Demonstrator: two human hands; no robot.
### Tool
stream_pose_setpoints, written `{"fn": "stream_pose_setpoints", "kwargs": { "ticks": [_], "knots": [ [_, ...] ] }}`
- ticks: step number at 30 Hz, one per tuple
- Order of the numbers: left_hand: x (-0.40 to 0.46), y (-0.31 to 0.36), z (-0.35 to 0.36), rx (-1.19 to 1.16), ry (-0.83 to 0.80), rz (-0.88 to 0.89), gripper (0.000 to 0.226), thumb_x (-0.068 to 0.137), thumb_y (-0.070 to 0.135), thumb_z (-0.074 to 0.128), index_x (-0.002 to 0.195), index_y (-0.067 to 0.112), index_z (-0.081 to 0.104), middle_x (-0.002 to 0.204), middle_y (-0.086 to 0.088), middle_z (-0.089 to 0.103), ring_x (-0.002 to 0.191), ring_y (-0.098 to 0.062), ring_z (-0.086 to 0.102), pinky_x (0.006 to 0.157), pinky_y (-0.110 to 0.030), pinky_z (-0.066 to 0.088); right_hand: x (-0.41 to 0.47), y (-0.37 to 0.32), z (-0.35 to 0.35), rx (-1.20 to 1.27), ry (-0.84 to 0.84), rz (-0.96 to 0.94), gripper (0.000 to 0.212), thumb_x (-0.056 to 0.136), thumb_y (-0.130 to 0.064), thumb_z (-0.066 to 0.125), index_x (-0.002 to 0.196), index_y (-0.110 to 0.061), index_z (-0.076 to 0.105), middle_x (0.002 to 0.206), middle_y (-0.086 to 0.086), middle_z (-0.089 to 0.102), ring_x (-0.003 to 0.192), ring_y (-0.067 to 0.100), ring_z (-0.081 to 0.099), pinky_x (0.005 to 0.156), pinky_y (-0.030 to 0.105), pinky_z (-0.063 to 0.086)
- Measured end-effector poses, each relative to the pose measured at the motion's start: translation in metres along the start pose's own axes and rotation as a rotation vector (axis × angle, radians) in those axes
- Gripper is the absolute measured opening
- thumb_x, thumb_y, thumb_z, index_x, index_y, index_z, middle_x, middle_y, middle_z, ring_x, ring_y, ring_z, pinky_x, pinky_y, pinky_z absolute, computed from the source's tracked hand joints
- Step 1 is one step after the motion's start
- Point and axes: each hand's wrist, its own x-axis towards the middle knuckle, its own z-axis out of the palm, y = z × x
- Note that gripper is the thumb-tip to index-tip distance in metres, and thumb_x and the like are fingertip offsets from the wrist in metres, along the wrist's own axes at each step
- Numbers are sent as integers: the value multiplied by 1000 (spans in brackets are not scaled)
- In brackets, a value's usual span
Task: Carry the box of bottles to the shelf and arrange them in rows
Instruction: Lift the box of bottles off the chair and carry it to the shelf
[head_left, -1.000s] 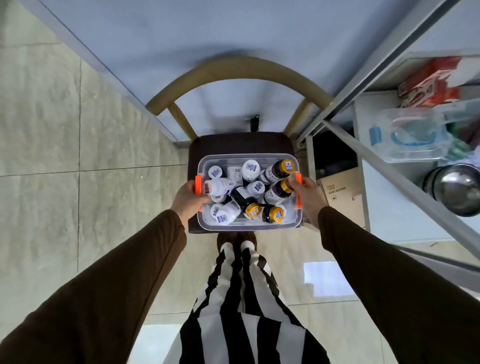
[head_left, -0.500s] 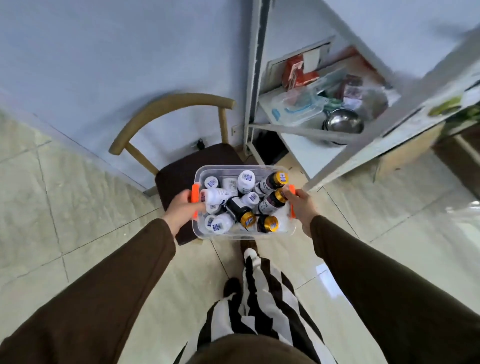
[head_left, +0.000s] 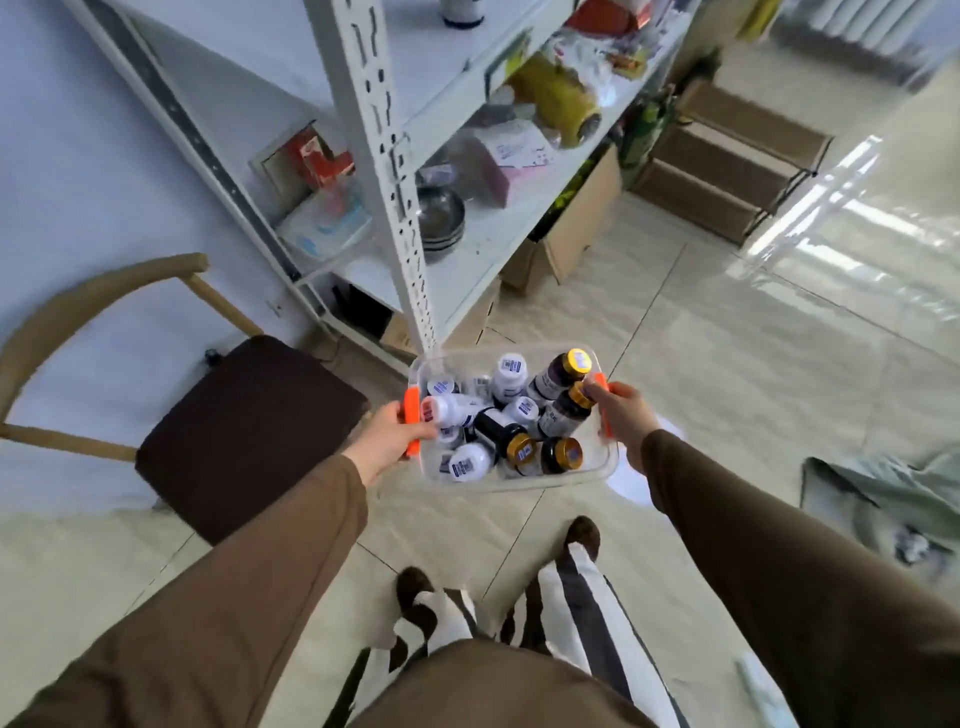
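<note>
Clear box (head_left: 511, 480) of bottles (head_left: 506, 410) held in mid-air over the tiled floor (head_left: 727, 374), just near of the shelf post (head_left: 384, 171). Bottles jumbled inside, white caps to the left, gold caps to the right, some lying, some leaning. Left hand (head_left: 387, 439) clamped on the orange handle (head_left: 411, 423) at the left end; right hand (head_left: 621, 415) closed on the handle at the right end. Chair (head_left: 244, 426) close by at the left, empty-seated. Carrying step in hand, judging by the lifted box; no bottle shelved yet. Next move likely calls for a level box, a clear path round the post, and a free patch on the white shelf (head_left: 493, 234), already crowded with bowls (head_left: 439, 218) and packets.
</note>
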Motion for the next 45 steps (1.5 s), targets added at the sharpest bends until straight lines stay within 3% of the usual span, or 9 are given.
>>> {"fn": "stream_pose_setpoints", "kwargs": {
  "ticks": [6, 11, 15, 18, 21, 24, 35, 41, 45],
  "knots": [
    [37, 78, 122, 139, -69, 52, 45, 79, 12, 78, 119, 5, 58, 102, -15, 66, 88, -26, 61, 70, -33, 52, 45, 28, -128, 146, 43, 50, 37, 89, -49, 61, 99, -13, 62, 76, 5, 53, 67, 20, 49, 52, 27, 39],
    [63, 145, 203, 182, -92, 104, 40, 75, 21, 81, 109, 14, 61, 92, -7, 66, 81, -22, 62, 61, -31, 50, 83, 23, -221, 232, 97, 58, 30, 89, -47, 63, 86, -19, 55, 65, -3, 45, 56, 14, 42, 48, 26, 35],
    [88, 193, 247, 141, -105, 117, 35, 73, 18, 80, 100, 26, 58, 103, -11, 67, 92, -27, 63, 78, -42, 54, 119, 5, -270, 263, 132, 49, 28, 88, -46, 65, 79, -21, 54, 63, -4, 44, 54, 13, 40, 48, 26, 34],
    [115, 229, 273, 144, -131, 135, 37, 73, 18, 78, 104, 25, 58, 106, -13, 67, 96, -28, 64, 86, -47, 53, 152, -11, -298, 298, 146, 53, 29, 89, -46, 64, 90, -18, 56, 65, -5, 44, 55, 12, 40, 47, 26, 33],
    [151, 268, 297, 160, -150, 149, 41, 76, 17, 77, 113, 17, 59, 103, -13, 68, 92, -26, 64, 77, -42, 54, 193, -32, -324, 316, 164, 66, 31, 91, -43, 63, 96, -14, 56, 67, -2, 44, 55, 14, 39, 48, 26, 33],
    [193, 310, 323, 159, -151, 170, 34, 81, 12, 75, 109, 15, 57, 96, -6, 65, 85, -20, 62, 63, -30, 50, 235, -57, -350, 339, 192, 65, 28, 91, -39, 64, 85, -13, 56, 62, -2, 45, 48, 12, 41, 43, 24, 32],
    [335, 485, 422, 290, -193, 225, 39, 84, 6, 70, 119, 11, 53, 101, -7, 62, 85, -18, 57, 61, -25, 45, 374, -148, -460, 397, 276, 120, 33, 94, -40, 60, 103, -8, 58, 70, 2, 45, 56, 16, 40, 50, 27, 35],
    [415, 572, 485, 351, -173, 227, 38, 81, 11, 72, 116, 11, 56, 110, -16, 65, 100, -32, 63, 88, -45, 53, 471, -190, -528, 411, 283, 131, 26, 95, -36, 60, 84, -12, 55, 66, 2, 44, 53, 16, 37, 47, 27, 33],
    [464, 627, 524, 353, -136, 214, 35, 79, 11, 70, 111, 12, 55, 107, -16, 65, 102, -34, 62, 92, -50, 51, 542, -219, -574, 396, 247, 137, 31, 96, -37, 58, 101, -6, 57, 67, 3, 44, 53, 16, 37, 48, 28, 34]
  ]
}}
